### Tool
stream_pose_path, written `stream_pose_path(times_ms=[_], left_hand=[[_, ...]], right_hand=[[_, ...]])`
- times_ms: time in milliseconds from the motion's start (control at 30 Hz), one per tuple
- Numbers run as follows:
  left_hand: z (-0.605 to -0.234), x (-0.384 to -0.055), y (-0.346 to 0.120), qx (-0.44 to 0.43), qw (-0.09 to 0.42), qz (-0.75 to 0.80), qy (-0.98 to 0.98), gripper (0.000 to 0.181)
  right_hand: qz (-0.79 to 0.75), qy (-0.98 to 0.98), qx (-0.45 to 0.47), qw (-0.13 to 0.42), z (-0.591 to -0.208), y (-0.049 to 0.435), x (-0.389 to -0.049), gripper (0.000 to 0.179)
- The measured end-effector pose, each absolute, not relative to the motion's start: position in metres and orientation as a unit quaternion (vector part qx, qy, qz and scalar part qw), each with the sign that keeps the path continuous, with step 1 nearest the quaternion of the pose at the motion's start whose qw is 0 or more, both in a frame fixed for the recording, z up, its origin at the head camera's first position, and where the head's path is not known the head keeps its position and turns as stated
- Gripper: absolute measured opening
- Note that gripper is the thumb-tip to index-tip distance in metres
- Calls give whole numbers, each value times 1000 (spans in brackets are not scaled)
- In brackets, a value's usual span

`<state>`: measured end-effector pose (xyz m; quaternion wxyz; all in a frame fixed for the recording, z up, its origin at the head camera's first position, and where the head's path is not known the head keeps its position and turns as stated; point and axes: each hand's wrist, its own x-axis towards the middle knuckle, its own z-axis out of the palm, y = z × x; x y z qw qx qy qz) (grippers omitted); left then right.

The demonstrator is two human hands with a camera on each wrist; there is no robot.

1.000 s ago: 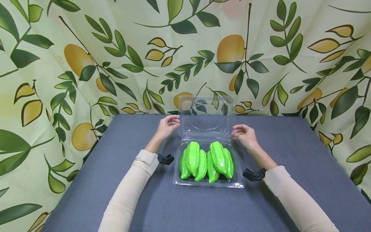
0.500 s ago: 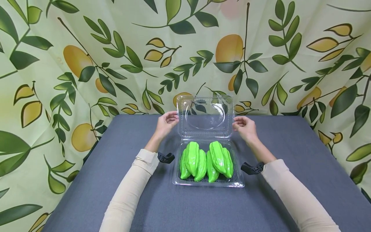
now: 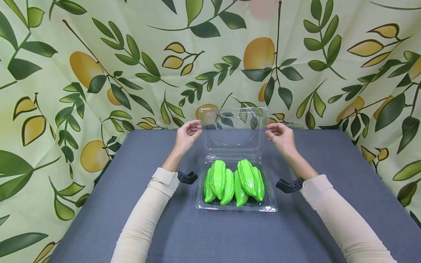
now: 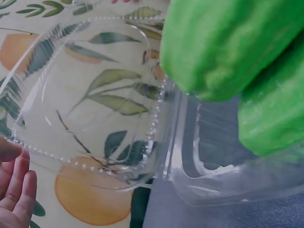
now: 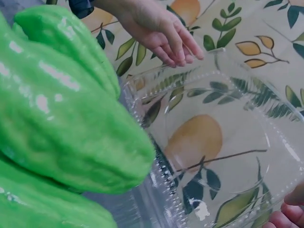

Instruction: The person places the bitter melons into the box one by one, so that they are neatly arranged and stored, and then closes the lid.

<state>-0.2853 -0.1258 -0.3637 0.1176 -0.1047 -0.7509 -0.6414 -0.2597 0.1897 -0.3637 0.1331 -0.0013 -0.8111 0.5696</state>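
Observation:
A clear plastic clamshell box (image 3: 200, 206) sits on the table with its lid (image 3: 234, 126) raised nearly upright. Several bright green, ridged, glossy fruits or vegetables (image 3: 218, 180) lie in its base in two clusters. My left hand (image 3: 188, 135) is at the lid's left edge, fingers loosely bent and fingertips by the rim; in the right wrist view this left hand (image 5: 154, 31) shows no firm grip. At the lid's right edge is my right hand (image 3: 282, 138), thumb and fingertips by the rim. Whether they pinch it is unclear, as the right wrist view cuts the hand off.
A dark grey cloth covers the table (image 3: 210, 237). Behind it hangs a curtain (image 3: 131, 47) printed with leaves and orange fruit, close behind the raised lid. Black straps (image 3: 187, 178) are on both wrists.
Both hands have moved up along the lid's sides, and the right one also slightly outward. The lid's upper part looks a little wider. The green pieces and the base stay in place.

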Motion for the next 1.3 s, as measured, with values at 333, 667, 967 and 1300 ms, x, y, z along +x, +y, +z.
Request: stream_pose_path(times_ms=[333,667,967,1300], left_hand=[[-353,-279,-124,-113,159,-663,-723,32],[-355,-276,-125,-116,169,-653,-729,29],[-357,-275,-124,-138,182,-653,-722,26],[-360,-268,-124,-146,198,-648,-721,21]], right_hand=[[572,-800,22,179,-355,186,-256,21],[563,-801,24,201,-355,185,-250,20],[550,-803,18,229,-358,186,-251,17],[557,-795,36,236,-358,187,-241,18]])
